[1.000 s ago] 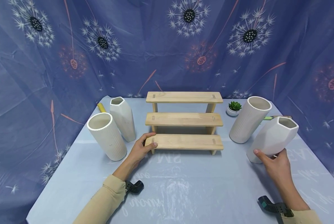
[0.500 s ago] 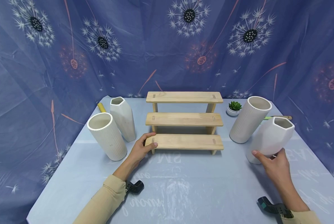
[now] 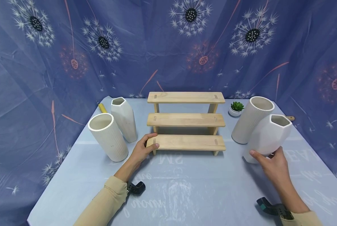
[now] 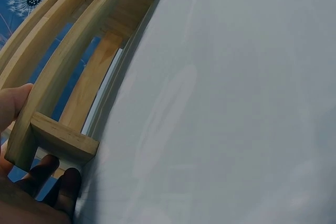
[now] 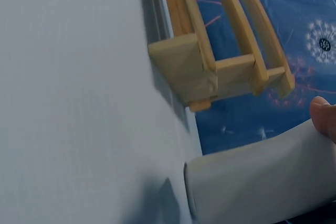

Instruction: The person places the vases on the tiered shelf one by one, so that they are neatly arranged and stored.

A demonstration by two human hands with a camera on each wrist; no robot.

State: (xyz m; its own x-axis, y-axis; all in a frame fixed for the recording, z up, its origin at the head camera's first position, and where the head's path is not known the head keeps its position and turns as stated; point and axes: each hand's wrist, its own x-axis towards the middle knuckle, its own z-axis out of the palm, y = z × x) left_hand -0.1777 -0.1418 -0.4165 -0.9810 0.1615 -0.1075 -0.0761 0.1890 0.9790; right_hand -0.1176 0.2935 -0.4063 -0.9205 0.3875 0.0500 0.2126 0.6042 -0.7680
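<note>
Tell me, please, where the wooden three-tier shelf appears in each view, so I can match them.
Head: the wooden shelf stands at the centre, left end gripped by the left hand.
Left wrist: upper left, cut off by the left and top edges.
Right wrist: upper middle, cut off by the top edge.
Shared landmark: the blue dandelion-print curtain.

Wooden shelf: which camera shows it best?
Head: wooden shelf fully in frame, all three tiers, the left hand covering only part of one end. Both wrist views tilt and crop it: left wrist shows its left end, right wrist its right.
</note>
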